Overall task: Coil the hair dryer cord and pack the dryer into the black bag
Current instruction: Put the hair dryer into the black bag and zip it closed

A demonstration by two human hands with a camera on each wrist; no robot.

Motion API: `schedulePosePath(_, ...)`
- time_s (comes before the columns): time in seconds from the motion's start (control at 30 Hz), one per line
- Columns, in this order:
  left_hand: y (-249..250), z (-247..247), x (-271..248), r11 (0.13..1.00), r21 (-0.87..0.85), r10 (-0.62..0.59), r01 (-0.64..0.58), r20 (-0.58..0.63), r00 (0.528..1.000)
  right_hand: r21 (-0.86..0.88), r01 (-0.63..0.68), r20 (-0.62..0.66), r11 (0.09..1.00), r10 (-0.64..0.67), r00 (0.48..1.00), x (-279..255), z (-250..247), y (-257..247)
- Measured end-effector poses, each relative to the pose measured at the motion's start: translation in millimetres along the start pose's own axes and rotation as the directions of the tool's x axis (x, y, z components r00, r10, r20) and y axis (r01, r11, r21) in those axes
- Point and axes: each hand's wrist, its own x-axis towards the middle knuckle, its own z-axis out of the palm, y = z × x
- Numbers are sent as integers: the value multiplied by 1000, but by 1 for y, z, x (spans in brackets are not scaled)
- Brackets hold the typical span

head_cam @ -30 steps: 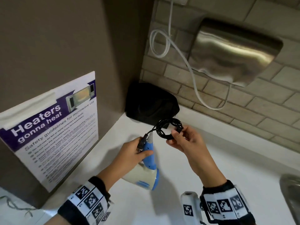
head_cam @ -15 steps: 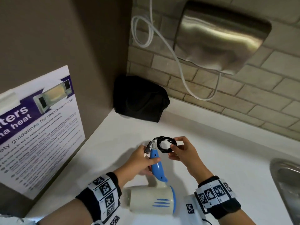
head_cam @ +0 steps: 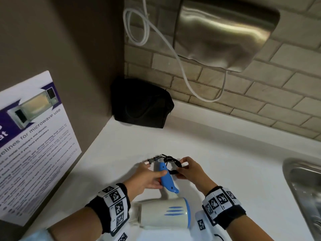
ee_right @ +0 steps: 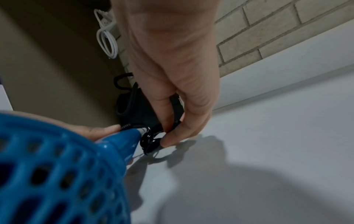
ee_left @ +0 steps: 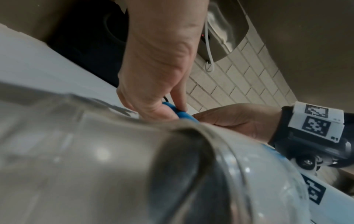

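Note:
The white hair dryer point(head_cam: 163, 213) with blue trim lies on the white counter point(head_cam: 234, 162), its blue handle point(head_cam: 166, 176) pointing away from me. My left hand point(head_cam: 147, 176) grips that handle, thumb across it. My right hand point(head_cam: 187, 169) pinches the small black coil of cord point(head_cam: 172, 164) just right of the handle's end; in the right wrist view the coil point(ee_right: 149, 141) sits between thumb and fingers. The black bag point(head_cam: 142, 105) stands in the back corner against the brick wall, well beyond both hands.
A steel hand dryer point(head_cam: 224, 30) hangs on the brick wall, with a white cable point(head_cam: 139, 26) looped beside it. A microwave safety poster point(head_cam: 34, 136) leans on the left panel. A steel sink point(head_cam: 305, 193) lies at the right edge.
Both hands have lowered toward me, so the dryer body now rests on the counter. The right hand still holds the coil beside the handle's end.

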Motion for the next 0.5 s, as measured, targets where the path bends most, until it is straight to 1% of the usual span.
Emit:
schedulePosePath(0.07,-1,2,1,1000,-9,-19,19,-7,1000,3,-23,-6,1000,23,1000,1,0,3)
schedulePosePath(0.2,-4,4,3,999,33,-29,30,-13,999,10,-49,-8,999,49,999,4,0,7)
schedulePosePath(0.33,-5,7,6,994,112,-2,4,-13,1000,-60,-85,-4,995,85,996,7,-3,9)
schedulePosePath(0.4,-5,9,7,982,190,24,-20,-18,1000,-180,-86,6,980,88,996,7,-4,6)
schedulePosePath(0.5,-4,11,9,956,293,23,-18,-13,1000,-422,-56,21,905,72,997,7,-6,2)
